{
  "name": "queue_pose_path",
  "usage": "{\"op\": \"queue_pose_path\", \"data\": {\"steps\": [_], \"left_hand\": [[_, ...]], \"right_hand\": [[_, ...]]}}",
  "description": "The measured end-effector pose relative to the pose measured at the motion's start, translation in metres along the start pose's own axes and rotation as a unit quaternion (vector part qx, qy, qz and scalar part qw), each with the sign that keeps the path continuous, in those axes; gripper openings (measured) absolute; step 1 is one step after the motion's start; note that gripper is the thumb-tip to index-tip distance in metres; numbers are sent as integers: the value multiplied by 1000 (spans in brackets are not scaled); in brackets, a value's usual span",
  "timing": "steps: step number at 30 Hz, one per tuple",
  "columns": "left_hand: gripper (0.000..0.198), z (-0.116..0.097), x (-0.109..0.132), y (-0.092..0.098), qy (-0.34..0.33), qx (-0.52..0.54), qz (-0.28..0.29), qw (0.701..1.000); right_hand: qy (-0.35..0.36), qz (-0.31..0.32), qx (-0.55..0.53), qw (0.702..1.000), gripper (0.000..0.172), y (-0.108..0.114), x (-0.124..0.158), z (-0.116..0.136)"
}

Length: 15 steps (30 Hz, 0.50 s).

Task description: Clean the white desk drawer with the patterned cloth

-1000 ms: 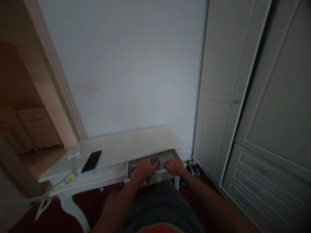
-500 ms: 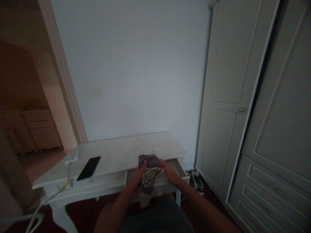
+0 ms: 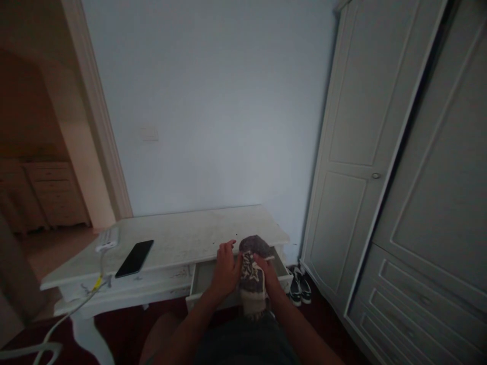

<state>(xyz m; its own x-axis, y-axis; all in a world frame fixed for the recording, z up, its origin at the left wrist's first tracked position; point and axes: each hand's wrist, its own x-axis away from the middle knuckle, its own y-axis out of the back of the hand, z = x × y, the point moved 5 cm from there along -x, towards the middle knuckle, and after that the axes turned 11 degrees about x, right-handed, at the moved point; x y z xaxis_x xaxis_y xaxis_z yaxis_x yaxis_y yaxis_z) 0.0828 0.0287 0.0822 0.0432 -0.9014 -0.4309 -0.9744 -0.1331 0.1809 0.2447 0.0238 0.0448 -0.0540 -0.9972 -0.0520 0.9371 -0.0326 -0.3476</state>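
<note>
A dark grey and cream patterned sock (image 3: pixel 251 276) is held up in front of my lap, over the pulled-out drawer (image 3: pixel 203 276). Its grey part folds over at the top, and a plain beige part hangs down below. My right hand (image 3: pixel 268 274) grips its right side, with the thumb on the front. On the other side, my left hand (image 3: pixel 227 266) has its fingers raised and apart, the thumb close against the sock's left edge. Whether that thumb touches the fabric I cannot tell.
A black phone (image 3: pixel 134 258) lies on the white desk (image 3: pixel 182 228). To its left is a white power strip (image 3: pixel 107 239) with a cable hanging off the edge. Dark shoes (image 3: pixel 300 286) stand on the floor by the pale wardrobe (image 3: pixel 342 203).
The sock has shifted right and turned, its beige end now showing more below. My left hand has loosened from it and lifted its fingers, while my right hand keeps its grip.
</note>
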Motion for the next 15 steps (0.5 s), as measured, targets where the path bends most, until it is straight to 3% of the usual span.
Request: {"op": "queue_pose_path", "data": {"steps": [2, 4, 6, 8, 12, 15], "left_hand": [[50, 6, 16, 5, -23, -91, 99, 991], [53, 22, 36, 7, -13, -225, 226, 948], [55, 39, 53, 11, 11, -330, 301, 895], [49, 48, 60, 14, 34, -392, 320, 862], [38, 50, 60, 8, 39, -420, 317, 850], [34, 49, 66, 2, 32, -422, 334, 842]], "right_hand": [[53, -89, 68, 992, 71, 38, 4, 21], [124, -143, 167, 968, 69, 78, 5, 53], [182, -151, 316, 919, 66, 111, 5, 81], [159, -119, 469, 860, 59, 135, 4, 86], [96, -84, 664, 737, 57, 152, 4, 52], [86, -113, 685, 715, 53, 153, -11, 37]]}}
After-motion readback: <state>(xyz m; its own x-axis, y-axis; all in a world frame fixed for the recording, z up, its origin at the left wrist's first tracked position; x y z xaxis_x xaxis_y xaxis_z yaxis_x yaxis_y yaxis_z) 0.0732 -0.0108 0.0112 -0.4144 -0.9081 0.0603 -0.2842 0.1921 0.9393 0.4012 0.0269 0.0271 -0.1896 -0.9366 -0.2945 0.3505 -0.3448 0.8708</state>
